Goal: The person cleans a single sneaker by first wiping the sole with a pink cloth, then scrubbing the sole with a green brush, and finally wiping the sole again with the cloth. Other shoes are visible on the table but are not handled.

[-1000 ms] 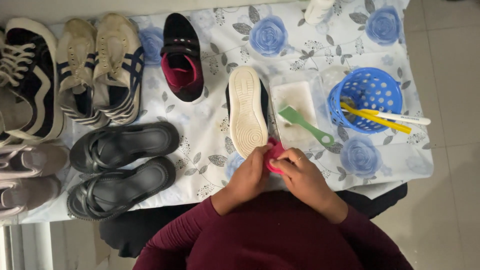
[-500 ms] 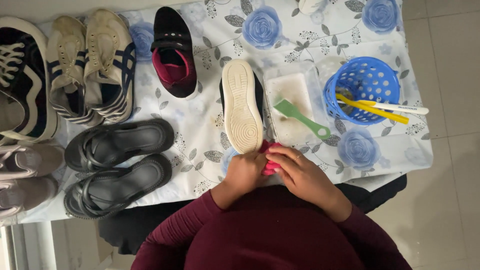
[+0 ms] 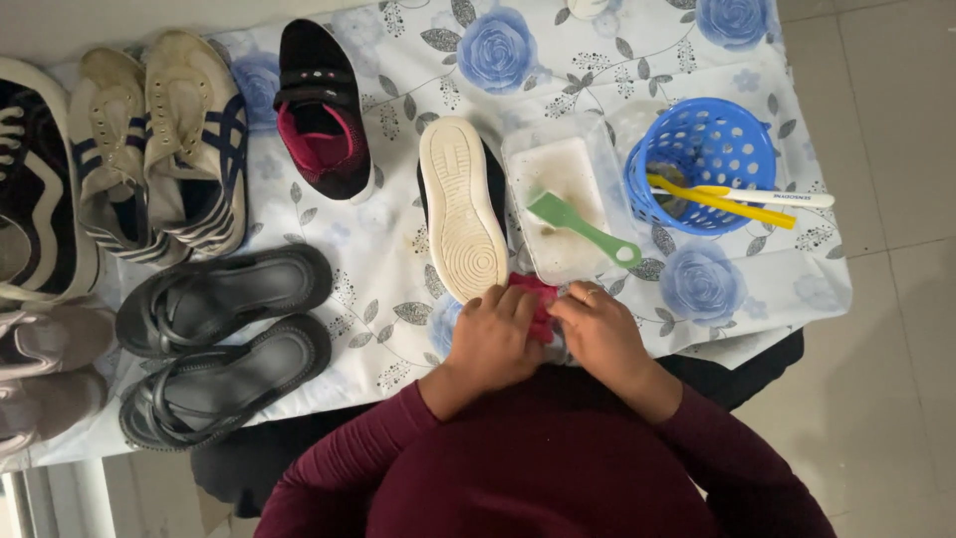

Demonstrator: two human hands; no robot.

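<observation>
- Red cloth [image 3: 535, 301] bunched between both hands, pinched from either side at the near table edge.
- Left hand [image 3: 493, 339] curled over the cloth's left part, fingers bent down onto it.
- Right hand [image 3: 600, 334] closed on the cloth's right part, thumb and fingers pressed together around the fabric.
- Just beyond the left hand's fingertips: upturned shoe [image 3: 461, 207], pale sole facing up, heel end almost touching the cloth.
- Just beyond the right hand: clear shallow tray [image 3: 558, 169] with a green brush [image 3: 581, 227] lying slantwise in it, handle end nearest the right hand.
- Farther out and to the right of the right hand: blue perforated basket [image 3: 709, 149] holding a yellow brush [image 3: 722, 202] and a white brush [image 3: 767, 197] across its rim.
- Well left of the left hand: pair of black sandals [image 3: 214, 344], side by side.
- Beyond the sandals: black shoe with pink lining [image 3: 321, 110] and a pair of worn beige sneakers with dark stripes [image 3: 159, 154].
- Under everything: white tablecloth with blue roses [image 3: 498, 45].
- Maroon sleeves [image 3: 378, 443] covering both forearms.
</observation>
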